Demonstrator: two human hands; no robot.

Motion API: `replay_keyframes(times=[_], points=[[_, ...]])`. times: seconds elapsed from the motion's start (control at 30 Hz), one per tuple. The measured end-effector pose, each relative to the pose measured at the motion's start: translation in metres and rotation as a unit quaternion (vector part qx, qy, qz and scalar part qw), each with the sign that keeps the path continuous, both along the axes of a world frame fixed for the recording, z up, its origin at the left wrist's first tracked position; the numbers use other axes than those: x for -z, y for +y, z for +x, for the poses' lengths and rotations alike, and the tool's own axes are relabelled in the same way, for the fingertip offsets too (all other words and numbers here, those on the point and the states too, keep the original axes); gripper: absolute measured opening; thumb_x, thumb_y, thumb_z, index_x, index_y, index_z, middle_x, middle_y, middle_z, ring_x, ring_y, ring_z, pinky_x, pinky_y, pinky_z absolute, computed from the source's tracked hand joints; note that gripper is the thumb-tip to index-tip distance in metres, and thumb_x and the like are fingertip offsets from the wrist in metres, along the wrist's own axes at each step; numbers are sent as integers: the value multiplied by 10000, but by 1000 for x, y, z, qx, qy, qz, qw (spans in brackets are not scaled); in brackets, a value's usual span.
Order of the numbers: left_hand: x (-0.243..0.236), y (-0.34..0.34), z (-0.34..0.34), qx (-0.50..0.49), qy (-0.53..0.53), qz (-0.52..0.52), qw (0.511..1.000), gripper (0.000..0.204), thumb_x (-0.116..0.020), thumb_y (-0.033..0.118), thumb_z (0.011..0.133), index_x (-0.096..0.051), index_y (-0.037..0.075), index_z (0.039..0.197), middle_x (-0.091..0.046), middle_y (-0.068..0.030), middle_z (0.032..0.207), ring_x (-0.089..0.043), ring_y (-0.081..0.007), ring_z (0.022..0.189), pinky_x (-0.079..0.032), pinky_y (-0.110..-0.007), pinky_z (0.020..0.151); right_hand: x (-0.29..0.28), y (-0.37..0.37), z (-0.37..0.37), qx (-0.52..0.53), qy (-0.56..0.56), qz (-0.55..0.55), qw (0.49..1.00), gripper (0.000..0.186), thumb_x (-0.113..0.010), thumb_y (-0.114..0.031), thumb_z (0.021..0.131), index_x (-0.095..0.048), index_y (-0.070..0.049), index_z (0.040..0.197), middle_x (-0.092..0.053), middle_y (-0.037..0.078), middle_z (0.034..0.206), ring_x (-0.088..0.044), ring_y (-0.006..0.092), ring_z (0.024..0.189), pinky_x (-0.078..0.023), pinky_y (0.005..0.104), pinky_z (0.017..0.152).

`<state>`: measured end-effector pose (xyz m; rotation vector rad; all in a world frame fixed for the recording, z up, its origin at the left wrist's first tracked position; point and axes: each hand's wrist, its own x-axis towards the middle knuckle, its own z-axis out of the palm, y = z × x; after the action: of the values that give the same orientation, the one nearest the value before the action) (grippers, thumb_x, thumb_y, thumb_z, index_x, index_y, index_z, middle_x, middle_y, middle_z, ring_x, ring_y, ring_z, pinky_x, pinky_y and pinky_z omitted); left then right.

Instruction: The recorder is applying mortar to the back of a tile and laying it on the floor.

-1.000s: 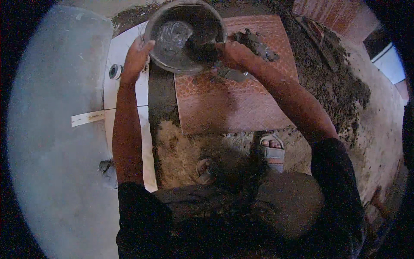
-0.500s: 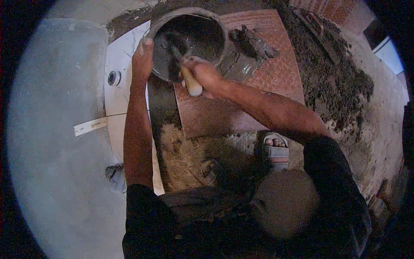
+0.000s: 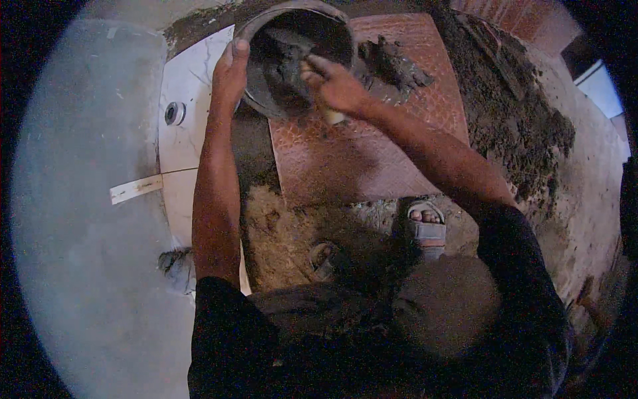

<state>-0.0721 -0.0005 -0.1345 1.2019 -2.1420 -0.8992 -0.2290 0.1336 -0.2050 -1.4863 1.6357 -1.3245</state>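
A dark round bucket (image 3: 332, 30) is tilted with its mouth toward me, at the far edge of a reddish patterned tile (image 3: 332, 159). My left hand (image 3: 229, 78) grips its left rim, thumb up on the edge. Inside lies wet grey mortar (image 3: 279, 70). My right hand (image 3: 340, 90) is closed around the pale handle of a trowel (image 3: 334, 118). Its blade reaches into the bucket and is hard to tell from the mortar. A lump of mortar (image 3: 395, 70) sits on the tile, right of the bucket.
White marbled tiles (image 3: 183, 143) run along the left, bearing a small round drain-like fitting (image 3: 175, 114). A pale strip (image 3: 136, 189) lies beside them on the grey floor. Loose dark mortar (image 3: 525, 126) spreads at right. My sandalled foot (image 3: 427, 223) stands below the reddish tile.
My right hand has moved up and to the right with the trowel, which now sits higher in the bucket. My left hand and the bucket have shifted slightly up and right.
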Motion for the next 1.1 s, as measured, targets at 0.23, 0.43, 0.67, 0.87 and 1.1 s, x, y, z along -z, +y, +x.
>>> replay_keyframes(times=[0.23, 0.43, 0.67, 0.87, 1.1], points=[[1, -2, -2, -3, 44, 9, 999, 678, -381, 558, 871, -450, -15, 1227, -530, -185, 1162, -488, -288, 1091, -346, -344, 935, 0, 15, -38, -265, 271, 213, 900, 412, -468, -227, 863, -430, -55, 1236, -572, 234, 1028, -560, 379, 955, -450, 428, 797], [6, -9, -9, -8, 10, -2, 1000, 684, -388, 557, 868, -436, -13, 1244, -500, -206, 1206, -462, -310, 1137, -334, -354, 958, 1, 38, -16, -43, 163, -123, 978, 459, -491, -187, 835, -398, -59, 1266, -555, 236, 1077, -571, 392, 919, -462, 458, 777], [8, -11, -21, 17, -18, -42, 999, 760, -383, 601, 841, -392, -20, 1278, -444, -224, 1267, -406, -348, 1195, -300, -364, 994, 8, 43, -36, -186, 204, 215, 937, 525, -505, -223, 853, -329, -62, 1321, -501, 243, 1171, -486, 418, 1059, -397, 440, 916], [6, -19, -25, -31, -18, -33, 999, 715, -372, 605, 840, -432, 29, 1259, -489, -228, 1209, -448, -372, 1143, -338, -394, 950, 16, 46, -26, -122, 199, -131, 964, 525, -504, -226, 857, -324, -60, 1322, -504, 241, 1169, -517, 427, 1006, -433, 440, 864], [10, -21, -21, -18, -23, -21, 999, 700, -362, 603, 846, -447, 36, 1248, -499, -228, 1197, -461, -364, 1131, -344, -399, 940, 47, 37, -37, -136, 250, -4, 959, 502, -476, -226, 837, -335, -139, 1311, -563, 239, 1031, -569, 395, 923, -475, 475, 779]])
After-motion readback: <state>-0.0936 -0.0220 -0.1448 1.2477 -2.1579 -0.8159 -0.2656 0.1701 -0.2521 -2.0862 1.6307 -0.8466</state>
